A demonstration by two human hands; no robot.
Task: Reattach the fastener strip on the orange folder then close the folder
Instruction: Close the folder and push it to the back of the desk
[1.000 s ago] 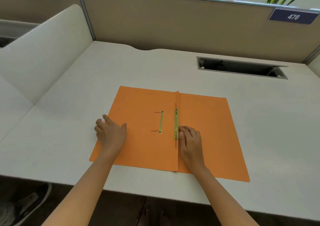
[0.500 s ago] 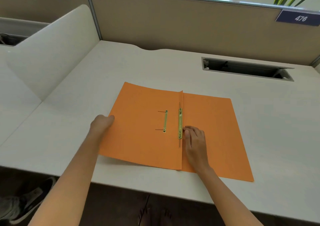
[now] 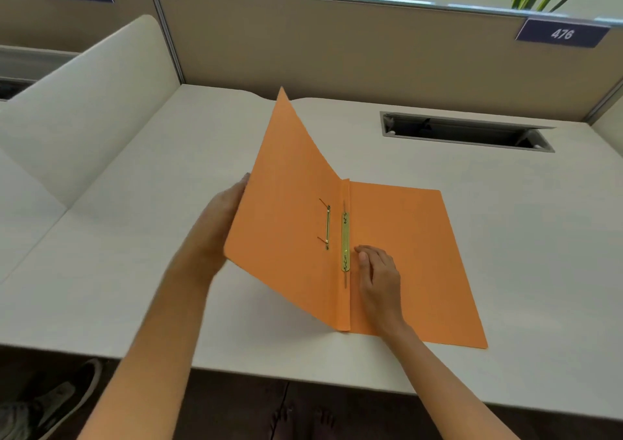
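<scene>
The orange folder (image 3: pixel 404 237) lies on the white desk (image 3: pixel 168 271), its right half flat and its left flap (image 3: pixel 283 210) raised steeply off the desk. My left hand (image 3: pixel 226 210) grips the flap's outer edge from behind. A gold fastener strip (image 3: pixel 345 242) runs along the spine, and a smaller metal bar (image 3: pixel 327 226) with two thin prongs sits on the raised flap. My right hand (image 3: pixel 377 271) rests flat on the right half, fingertips just beside the gold strip, holding nothing.
A tan partition (image 3: pixel 337 52) closes off the back of the desk, and a curved white divider (image 3: pixel 84 109) stands at the left. A cable slot (image 3: pixel 462 131) is cut into the desk at the back right. The desk's front edge is close below the folder.
My left hand slid from on top of the left flap to its outer edge and has lifted the flap up toward the right. My right hand has stayed by the strip.
</scene>
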